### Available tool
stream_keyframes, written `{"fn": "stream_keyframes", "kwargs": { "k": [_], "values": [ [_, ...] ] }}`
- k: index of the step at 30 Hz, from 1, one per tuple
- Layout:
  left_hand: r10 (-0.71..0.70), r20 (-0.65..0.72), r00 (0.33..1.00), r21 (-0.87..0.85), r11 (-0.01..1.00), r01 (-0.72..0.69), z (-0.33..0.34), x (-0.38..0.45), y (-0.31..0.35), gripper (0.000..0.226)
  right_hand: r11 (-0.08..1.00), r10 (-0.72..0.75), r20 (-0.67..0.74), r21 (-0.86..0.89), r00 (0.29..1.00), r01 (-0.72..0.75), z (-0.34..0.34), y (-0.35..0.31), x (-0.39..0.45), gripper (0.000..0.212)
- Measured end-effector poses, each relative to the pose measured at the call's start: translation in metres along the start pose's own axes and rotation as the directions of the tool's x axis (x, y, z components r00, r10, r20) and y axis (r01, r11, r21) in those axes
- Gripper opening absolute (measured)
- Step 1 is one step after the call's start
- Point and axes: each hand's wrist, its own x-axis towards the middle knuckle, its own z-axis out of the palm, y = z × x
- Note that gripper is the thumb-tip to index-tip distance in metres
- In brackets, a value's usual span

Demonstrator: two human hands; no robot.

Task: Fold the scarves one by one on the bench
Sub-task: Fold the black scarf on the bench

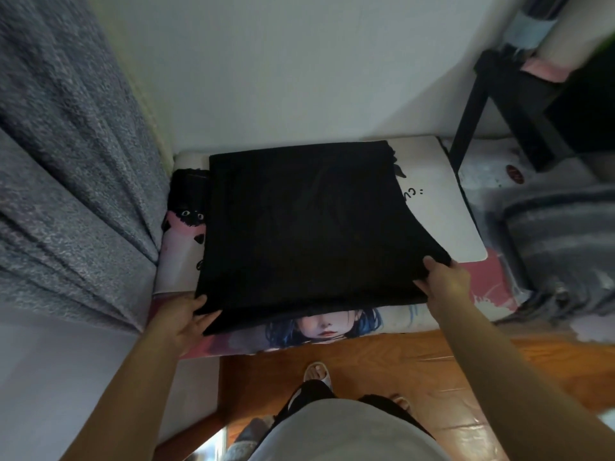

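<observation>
Both hands pinch the near edge of the black scarf — left hand at its near-left corner, right hand at the near-right. The scarf lies flat, a broad rectangle, on the printed bench — grey curtain to the left.

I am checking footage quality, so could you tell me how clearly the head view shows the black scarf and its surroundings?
Head view: the black scarf reads as a near-featureless dark mass, folds barely visible; wide-angle distortion bends the bench edges and grey curtain; the right margin is smeared; glare streaks the wooden floor.
</observation>
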Motion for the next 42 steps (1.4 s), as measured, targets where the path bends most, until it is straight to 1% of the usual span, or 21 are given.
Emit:
{"fn": "stream_keyframes", "kwargs": {
  "k": [5, 8, 10, 14, 15, 17, 18, 20, 22, 23, 26, 28, 30, 32, 34, 35, 36, 38, 39, 40, 42],
  "values": [
    [0.099, -0.092, 0.991, 0.2, 0.977, -0.079, -0.006, 0.012, -0.023, 0.03, 0.981, -0.024, 0.009, -0.194, 1.0, 0.026, -0.018, 0.029, 0.013, 0.032],
    [0.163, -0.154, 0.974, 0.355, 0.93, -0.1, -0.002, 0.015, -0.03, 0.014, 0.934, -0.062, -0.002, -0.352, 0.998, 0.058, -0.022, 0.04, 0.017, 0.018],
    [0.218, -0.165, 0.962, 0.441, 0.888, -0.126, -0.003, 0.018, -0.033, 0.011, 0.891, -0.123, -0.015, -0.441, 0.992, 0.104, -0.026, 0.041, 0.02, 0.011],
    [0.33, -0.15, 0.932, 0.558, 0.806, -0.196, -0.007, 0.021, -0.033, 0.015, 0.821, -0.229, -0.012, -0.54, 0.973, 0.186, -0.033, 0.044, 0.023, 0.02],
    [0.37, -0.151, 0.917, 0.637, 0.746, -0.196, -0.007, 0.022, -0.034, 0.015, 0.779, -0.253, 0.004, -0.592, 0.968, 0.206, -0.033, 0.046, 0.024, 0.02],
    [0.461, -0.1, 0.882, 0.824, 0.535, -0.186, -0.008, 0.023, -0.037, 0.016, 0.671, -0.29, 0.048, -0.701, 0.956, 0.239, -0.034, 0.049, 0.027, 0.02],
    [0.486, -0.078, 0.87, 0.867, 0.465, -0.182, -0.007, 0.023, -0.038, 0.017, 0.622, -0.296, 0.068, -0.744, 0.953, 0.246, -0.033, 0.049, 0.028, 0.021],
    [0.517, -0.036, 0.855, 0.905, 0.38, -0.192, -0.007, 0.025, -0.041, 0.018, 0.537, -0.303, 0.07, -0.812, 0.95, 0.231, -0.029, 0.048, 0.03, 0.024],
    [0.538, -0.026, 0.843, 0.936, 0.309, -0.168, -0.007, 0.029, -0.048, 0.019, 0.47, -0.306, 0.028, -0.865, 0.952, 0.177, -0.025, 0.046, 0.033, 0.037],
    [0.55, -0.028, 0.835, 0.944, 0.29, -0.159, -0.01, 0.035, -0.054, 0.028, 0.446, -0.305, 0.019, -0.88, 0.952, 0.16, -0.024, 0.045, 0.032, 0.045],
    [0.494, -0.186, 0.849, 0.918, 0.396, -0.029, -0.007, 0.038, -0.062, 0.074, 0.464, -0.231, -0.009, -0.88, 0.973, 0.102, -0.018, 0.039, 0.032, 0.062],
    [0.475, -0.198, 0.858, 0.927, 0.375, 0.006, -0.002, 0.034, -0.058, 0.084, 0.532, -0.171, -0.045, -0.845, 0.984, 0.054, -0.018, 0.036, 0.036, 0.072],
    [0.426, -0.144, 0.893, 0.947, 0.32, 0.0, 0.002, 0.03, -0.051, 0.07, 0.572, -0.135, -0.059, -0.82, 0.989, 0.03, -0.019, 0.035, 0.037, 0.067],
    [0.355, -0.12, 0.927, 0.945, 0.326, -0.003, 0.006, 0.027, -0.043, 0.056, 0.542, -0.093, -0.045, -0.84, 0.995, 0.012, -0.019, 0.032, 0.038, 0.047],
    [0.286, -0.121, 0.95, 0.896, 0.444, -0.019, 0.006, 0.024, -0.035, 0.046, 0.553, -0.036, -0.028, -0.833, 0.999, -0.003, -0.018, 0.026, 0.037, 0.036],
    [0.25, -0.132, 0.959, 0.828, 0.56, -0.032, 0.005, 0.023, -0.033, 0.042, 0.606, -0.017, -0.021, -0.796, 1.0, -0.006, -0.019, 0.025, 0.036, 0.035],
    [0.218, -0.139, 0.966, 0.729, 0.683, -0.049, 0.004, 0.02, -0.032, 0.039, 0.699, 0.007, -0.012, -0.715, 1.0, -0.014, -0.021, 0.022, 0.034, 0.032],
    [0.063, -0.12, 0.991, 0.386, 0.922, -0.011, 0.001, 0.011, -0.033, 0.031, 0.93, 0.117, 0.066, -0.358, 0.991, -0.086, -0.031, 0.02, 0.025, 0.024],
    [-0.054, -0.07, 0.996, 0.191, 0.979, 0.066, 0.0, 0.002, -0.034, 0.024, 0.977, 0.173, 0.144, -0.152, 0.974, -0.151, -0.038, 0.02, 0.018, 0.017],
    [-0.122, -0.031, 0.992, 0.088, 0.988, 0.125, -0.004, -0.005, -0.037, 0.018, 0.977, 0.209, 0.209, 0.001, 0.955, -0.214, -0.045, 0.02, 0.011, 0.01],
    [-0.16, -0.018, 0.987, 0.056, 0.985, 0.16, -0.011, -0.02, -0.047, 0.014, 0.952, 0.26, 0.219, 0.103, 0.941, -0.287, -0.061, 0.025, 0.003, 0.004]
  ]
}}
